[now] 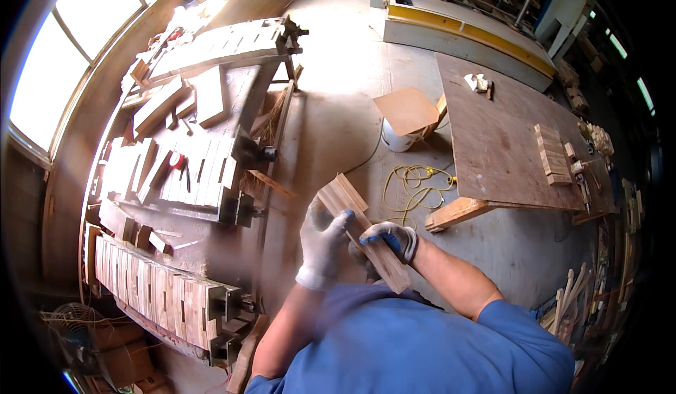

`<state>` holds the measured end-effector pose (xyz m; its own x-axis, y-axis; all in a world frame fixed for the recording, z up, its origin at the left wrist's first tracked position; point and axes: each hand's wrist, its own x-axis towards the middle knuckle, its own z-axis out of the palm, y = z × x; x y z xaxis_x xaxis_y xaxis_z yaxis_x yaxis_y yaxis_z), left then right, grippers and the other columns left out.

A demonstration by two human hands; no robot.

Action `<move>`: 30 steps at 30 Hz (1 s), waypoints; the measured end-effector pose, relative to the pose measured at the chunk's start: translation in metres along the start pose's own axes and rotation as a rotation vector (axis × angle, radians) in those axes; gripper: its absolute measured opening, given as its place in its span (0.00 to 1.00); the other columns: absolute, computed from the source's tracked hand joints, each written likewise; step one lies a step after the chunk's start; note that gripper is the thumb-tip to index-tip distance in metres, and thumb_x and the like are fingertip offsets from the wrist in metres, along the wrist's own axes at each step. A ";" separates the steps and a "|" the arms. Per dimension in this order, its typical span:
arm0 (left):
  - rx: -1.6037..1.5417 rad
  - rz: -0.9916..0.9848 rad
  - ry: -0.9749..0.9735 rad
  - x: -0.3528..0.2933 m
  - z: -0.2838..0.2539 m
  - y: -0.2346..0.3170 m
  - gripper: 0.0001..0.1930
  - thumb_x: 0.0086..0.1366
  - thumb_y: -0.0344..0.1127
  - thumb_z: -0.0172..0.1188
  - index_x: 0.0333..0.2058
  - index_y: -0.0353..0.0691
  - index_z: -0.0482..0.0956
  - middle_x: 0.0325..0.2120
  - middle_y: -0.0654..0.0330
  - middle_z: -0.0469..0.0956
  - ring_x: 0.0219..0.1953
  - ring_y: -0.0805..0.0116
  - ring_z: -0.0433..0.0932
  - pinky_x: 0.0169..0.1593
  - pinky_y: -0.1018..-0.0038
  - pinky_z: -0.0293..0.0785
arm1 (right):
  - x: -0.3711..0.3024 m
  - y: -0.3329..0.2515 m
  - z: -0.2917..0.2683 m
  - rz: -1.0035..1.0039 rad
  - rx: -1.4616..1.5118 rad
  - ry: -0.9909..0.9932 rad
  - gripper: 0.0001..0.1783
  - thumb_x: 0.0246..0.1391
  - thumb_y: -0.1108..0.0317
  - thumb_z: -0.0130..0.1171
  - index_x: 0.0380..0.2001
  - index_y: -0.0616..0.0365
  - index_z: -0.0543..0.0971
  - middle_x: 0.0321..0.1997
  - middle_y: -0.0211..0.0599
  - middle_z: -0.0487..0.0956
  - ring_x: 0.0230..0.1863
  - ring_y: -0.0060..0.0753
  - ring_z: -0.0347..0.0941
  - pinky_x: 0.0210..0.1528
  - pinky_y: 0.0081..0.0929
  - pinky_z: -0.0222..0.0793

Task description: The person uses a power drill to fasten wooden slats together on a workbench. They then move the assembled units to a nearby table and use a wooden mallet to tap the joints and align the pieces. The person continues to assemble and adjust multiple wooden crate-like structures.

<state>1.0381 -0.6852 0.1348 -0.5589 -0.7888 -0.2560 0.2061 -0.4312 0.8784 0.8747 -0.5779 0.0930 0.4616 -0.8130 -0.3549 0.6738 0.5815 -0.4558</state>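
A laminated wood block (364, 232), made of strips with stepped, uneven ends, is held slantwise in front of my body. My left hand (318, 242), in a pale work glove, grips its upper left side with the thumb lying across the face. Lower down on the right edge, my right hand (391, 241), in a grey and blue glove, is closed around the same block. The fingers beneath the wood are mostly hidden.
To the left, a workbench (246, 102) carries clamped rows of wood strips (158, 288) and loose boards (209, 97). On the right stands a brown table (507, 133) with another laminated block (553, 154). A yellow cord (415, 190) lies on the floor near a white bucket (398, 138).
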 end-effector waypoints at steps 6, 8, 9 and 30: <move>-0.144 -0.051 0.048 0.059 -0.095 0.008 0.30 0.69 0.34 0.69 0.66 0.32 0.71 0.54 0.58 0.79 0.51 0.72 0.79 0.55 0.72 0.79 | 0.084 -0.039 0.016 0.095 -0.191 0.130 0.38 0.51 0.55 0.73 0.60 0.65 0.75 0.41 0.46 0.84 0.38 0.39 0.86 0.38 0.38 0.87; -0.193 -0.032 0.050 0.080 -0.109 0.019 0.34 0.67 0.32 0.71 0.68 0.29 0.69 0.54 0.56 0.80 0.52 0.71 0.80 0.56 0.70 0.80 | 0.108 -0.051 0.024 0.064 -0.289 0.154 0.38 0.51 0.54 0.74 0.59 0.67 0.75 0.41 0.47 0.84 0.38 0.39 0.86 0.38 0.38 0.87; -0.252 -0.039 0.052 0.086 -0.113 0.033 0.34 0.67 0.31 0.71 0.68 0.29 0.69 0.53 0.56 0.81 0.51 0.70 0.81 0.56 0.71 0.80 | 0.120 -0.059 0.026 0.105 -0.345 0.188 0.38 0.52 0.54 0.74 0.59 0.67 0.75 0.41 0.48 0.84 0.37 0.40 0.86 0.39 0.39 0.87; -0.154 0.063 0.381 0.168 -0.262 0.095 0.19 0.67 0.33 0.73 0.53 0.36 0.78 0.36 0.63 0.82 0.31 0.75 0.80 0.34 0.75 0.80 | 0.343 -0.113 0.135 0.069 -1.700 0.421 0.43 0.52 0.40 0.70 0.56 0.69 0.75 0.47 0.57 0.85 0.49 0.57 0.84 0.54 0.44 0.79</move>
<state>1.1738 -0.9734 0.0694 -0.2096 -0.9090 -0.3602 0.3640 -0.4144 0.8341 1.0345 -0.9267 0.1327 0.1073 -0.8857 -0.4517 -0.7647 0.2169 -0.6068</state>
